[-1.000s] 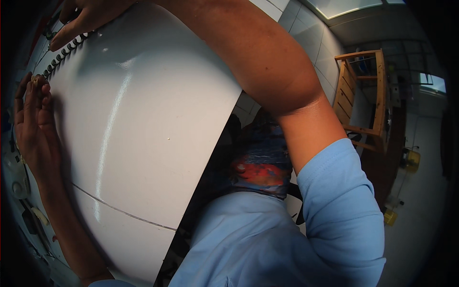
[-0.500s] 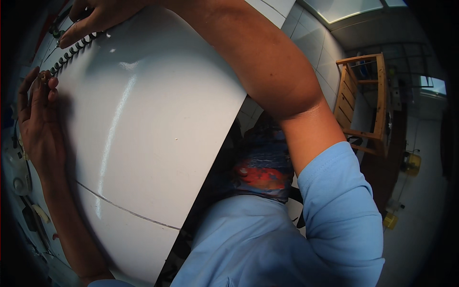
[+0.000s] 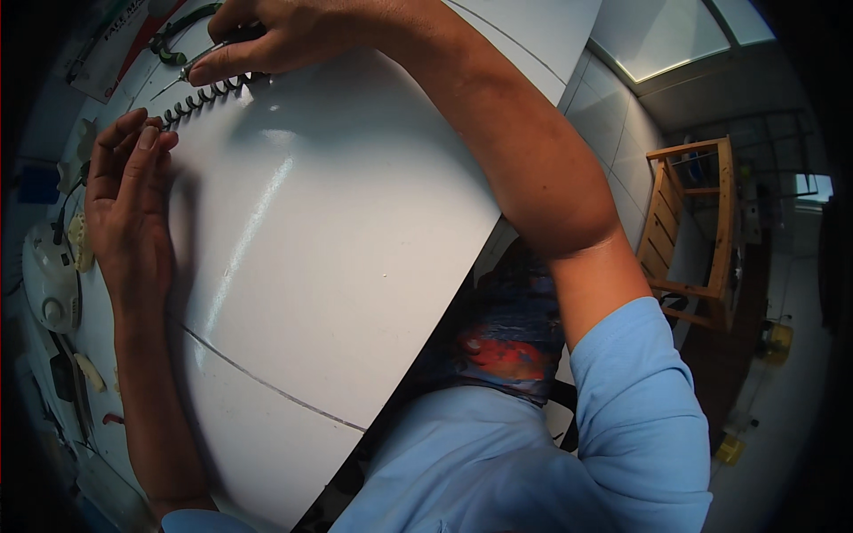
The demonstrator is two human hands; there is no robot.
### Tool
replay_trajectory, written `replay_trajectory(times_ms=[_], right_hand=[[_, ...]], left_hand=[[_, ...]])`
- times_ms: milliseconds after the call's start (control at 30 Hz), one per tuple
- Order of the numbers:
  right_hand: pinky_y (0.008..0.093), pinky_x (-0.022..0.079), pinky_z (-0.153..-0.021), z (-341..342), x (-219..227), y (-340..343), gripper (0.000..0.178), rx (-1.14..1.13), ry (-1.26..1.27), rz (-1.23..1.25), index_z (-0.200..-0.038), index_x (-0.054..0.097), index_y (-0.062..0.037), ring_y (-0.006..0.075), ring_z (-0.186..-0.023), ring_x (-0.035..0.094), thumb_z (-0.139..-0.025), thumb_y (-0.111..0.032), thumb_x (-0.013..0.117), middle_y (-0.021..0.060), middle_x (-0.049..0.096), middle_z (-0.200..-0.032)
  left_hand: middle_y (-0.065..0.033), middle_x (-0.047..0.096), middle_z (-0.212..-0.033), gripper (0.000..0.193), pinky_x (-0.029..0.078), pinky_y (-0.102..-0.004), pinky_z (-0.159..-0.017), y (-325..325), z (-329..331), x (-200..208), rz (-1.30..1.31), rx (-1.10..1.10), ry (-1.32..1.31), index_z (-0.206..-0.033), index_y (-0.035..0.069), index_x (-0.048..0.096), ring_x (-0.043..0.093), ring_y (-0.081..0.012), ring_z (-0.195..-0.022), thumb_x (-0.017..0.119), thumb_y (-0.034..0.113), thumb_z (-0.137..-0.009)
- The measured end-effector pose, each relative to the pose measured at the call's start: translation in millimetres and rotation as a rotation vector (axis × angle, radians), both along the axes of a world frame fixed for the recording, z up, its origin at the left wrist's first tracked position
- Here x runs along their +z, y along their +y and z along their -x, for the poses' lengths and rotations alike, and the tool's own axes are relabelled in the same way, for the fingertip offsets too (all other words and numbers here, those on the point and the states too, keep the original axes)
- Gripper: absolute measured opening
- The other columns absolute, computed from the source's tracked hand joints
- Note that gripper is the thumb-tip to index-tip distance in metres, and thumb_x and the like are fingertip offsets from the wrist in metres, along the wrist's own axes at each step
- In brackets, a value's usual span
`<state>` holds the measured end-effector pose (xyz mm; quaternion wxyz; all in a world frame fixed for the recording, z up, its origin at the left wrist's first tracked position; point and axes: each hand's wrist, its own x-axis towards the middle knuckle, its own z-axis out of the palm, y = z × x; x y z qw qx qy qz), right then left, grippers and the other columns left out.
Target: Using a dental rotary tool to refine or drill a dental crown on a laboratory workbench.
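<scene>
My left hand (image 3: 133, 209) is at the far left of the white tabletop, thumb and fingers pinched together on something small that the fingertips mostly hide. Beyond it, at the upper left, my right hand (image 3: 289, 40) is closed around the handle of a slim pointed tool (image 3: 186, 71). The tool's thin metal tip points left, just above my left fingertips and apart from them. A dark coiled cord (image 3: 203, 96) stretches along the tabletop between the two hands, below the tool. One end of the cord passes behind my left fingers.
Green-and-black pliers (image 3: 169, 55) lie beyond the tool, near a white and red box (image 3: 107, 53). Left of my forearm are a white rounded device (image 3: 51, 284) and a yellowish toothed cast (image 3: 80, 242). The white table (image 3: 302, 293) ends in a diagonal edge; a wooden rack (image 3: 693, 222) stands off to the right.
The whole view has shifted left, so both hands and the table sit further right in the picture. More of the box and pliers shows. Both hands keep their grips.
</scene>
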<state>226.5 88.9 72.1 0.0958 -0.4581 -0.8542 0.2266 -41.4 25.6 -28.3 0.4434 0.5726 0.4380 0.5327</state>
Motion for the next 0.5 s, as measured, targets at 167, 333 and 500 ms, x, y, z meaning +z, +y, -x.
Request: replay_trajectory(times_ms=[167,333,500], right_hand=[[0.0452,0.057,-0.076,-24,-7,9,0.055,0.147,0.147,-0.063,-0.114,0.083,-0.0008,0.0283,-0.084,0.074,-0.106,-0.054,0.071,0.0197,0.080,-0.094],[0.0445,0.058,-0.079,-4,0,7,0.056,-0.004,-0.001,-0.021,-0.118,0.084,-0.0018,0.0298,-0.090,0.076,-0.105,-0.055,0.071,0.0210,0.081,-0.098],[0.0447,0.059,-0.068,-13,-44,28,0.059,0.113,0.105,-0.335,-0.091,0.081,-0.0080,0.0322,-0.072,0.076,-0.101,-0.065,0.072,0.0121,0.075,-0.072]], left_hand=[[-0.0119,0.068,-0.139,0.037,0.052,-0.0363,-0.120,4,-9,0,-0.001,0.003,0.005,-0.145,0.003,0.063,0.068,-0.0198,-0.130,0.070,0.011,-0.110],[-0.0100,0.068,-0.136,0.035,0.052,-0.0349,-0.118,7,-2,3,0.013,-0.036,-0.051,-0.143,0.004,0.064,0.068,-0.0181,-0.128,0.072,0.012,-0.109],[-0.0065,0.068,-0.129,0.030,0.054,-0.0283,-0.108,-7,-18,16,0.062,0.000,-0.059,-0.138,0.005,0.065,0.069,-0.0158,-0.124,0.073,0.012,-0.110]])
